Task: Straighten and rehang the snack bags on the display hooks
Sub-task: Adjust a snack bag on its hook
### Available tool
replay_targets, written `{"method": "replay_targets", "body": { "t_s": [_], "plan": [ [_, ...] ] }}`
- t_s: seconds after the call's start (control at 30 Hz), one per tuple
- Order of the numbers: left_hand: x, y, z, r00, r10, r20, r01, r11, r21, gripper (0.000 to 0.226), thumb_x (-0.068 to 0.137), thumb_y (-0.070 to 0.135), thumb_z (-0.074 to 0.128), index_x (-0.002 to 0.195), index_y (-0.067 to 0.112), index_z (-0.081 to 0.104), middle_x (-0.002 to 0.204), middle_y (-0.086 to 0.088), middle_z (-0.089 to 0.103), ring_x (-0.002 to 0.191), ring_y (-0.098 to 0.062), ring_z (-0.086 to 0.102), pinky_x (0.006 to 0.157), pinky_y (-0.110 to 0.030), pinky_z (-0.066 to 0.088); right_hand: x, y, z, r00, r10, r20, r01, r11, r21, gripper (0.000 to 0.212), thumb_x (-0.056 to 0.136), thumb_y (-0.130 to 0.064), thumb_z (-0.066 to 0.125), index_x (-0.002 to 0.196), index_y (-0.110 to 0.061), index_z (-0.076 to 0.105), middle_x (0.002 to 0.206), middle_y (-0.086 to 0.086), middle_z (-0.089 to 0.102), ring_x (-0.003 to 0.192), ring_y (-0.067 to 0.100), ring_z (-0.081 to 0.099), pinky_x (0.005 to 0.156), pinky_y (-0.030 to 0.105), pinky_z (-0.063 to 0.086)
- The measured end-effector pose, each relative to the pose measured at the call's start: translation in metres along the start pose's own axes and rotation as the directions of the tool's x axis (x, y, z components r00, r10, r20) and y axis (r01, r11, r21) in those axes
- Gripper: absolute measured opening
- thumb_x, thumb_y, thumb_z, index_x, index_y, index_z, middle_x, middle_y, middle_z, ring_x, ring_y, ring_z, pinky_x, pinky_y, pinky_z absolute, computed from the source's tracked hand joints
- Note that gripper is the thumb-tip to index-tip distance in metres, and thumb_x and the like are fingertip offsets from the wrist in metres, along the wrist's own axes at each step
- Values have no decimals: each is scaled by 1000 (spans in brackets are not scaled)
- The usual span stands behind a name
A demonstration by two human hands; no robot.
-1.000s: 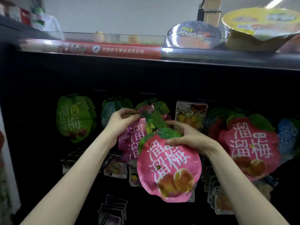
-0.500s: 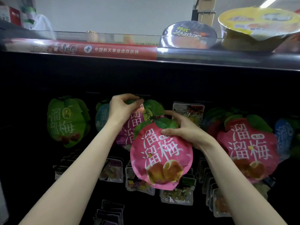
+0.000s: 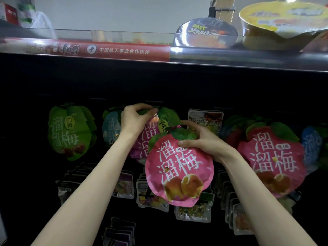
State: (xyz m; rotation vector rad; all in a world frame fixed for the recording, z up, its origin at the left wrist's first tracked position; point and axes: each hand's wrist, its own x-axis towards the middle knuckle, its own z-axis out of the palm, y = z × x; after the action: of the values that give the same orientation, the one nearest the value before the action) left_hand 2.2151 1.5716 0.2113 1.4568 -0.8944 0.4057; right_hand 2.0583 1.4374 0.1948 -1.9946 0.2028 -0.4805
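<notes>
1. Just above your left hand [image 3: 135, 119], the hook is now within reach: over the last second you have been lifting that hand from the middle of the hanging bags up to their green leaf tops, and its fingers are now pinching together on the top edge of the magenta bag [image 3: 147, 137] right under the hook.
2. Your right hand [image 3: 204, 142] has been rising too, carrying the loose pink bag [image 3: 179, 171] up with it; thumb in front, fingers behind, it is clamping on the bag's leaf-shaped top.
3. To my eye, that means you are moving from sorting to rehanging: the left hand is steadying the bags already on the peg while the right is bringing the loose one towards it.
4. The pink bag is hanging below and just left of your right hand, overlapping the magenta bag that your left hand is gripping; it is not on a hook yet.
5. The hook itself is lost in the dark panel above your left fingers, so I cannot tell how close the bag's hole is to it.
6. Well left of your left hand, the green bag [image 3: 71, 132] is hanging undisturbed; another pink bag [image 3: 273, 162] is hanging just right of your right wrist.
</notes>
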Motion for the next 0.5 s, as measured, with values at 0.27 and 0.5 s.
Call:
{"method": "replay_targets", "body": {
  "t_s": [0.27,0.5],
  "plan": [
    [1,5,14,960,-279,29,280,946,-162,5,82,24,68,79,20,67,78,4,65,79,-16,64,74,-28,52,0,4,1,998,-25,-57,21,997,-79,69,77,-10,74,132,-31,39,109,5,64,85,19,69,73,29,58],
    [9,-10,37,859,-509,-44,465,815,-347,11,87,14,60,98,11,59,106,-14,63,95,-26,60,77,-30,47,-22,-2,-11,920,-314,-236,193,884,-425,70,76,-18,76,136,-26,41,127,-11,48,113,4,49,85,4,39]
  ]
}}
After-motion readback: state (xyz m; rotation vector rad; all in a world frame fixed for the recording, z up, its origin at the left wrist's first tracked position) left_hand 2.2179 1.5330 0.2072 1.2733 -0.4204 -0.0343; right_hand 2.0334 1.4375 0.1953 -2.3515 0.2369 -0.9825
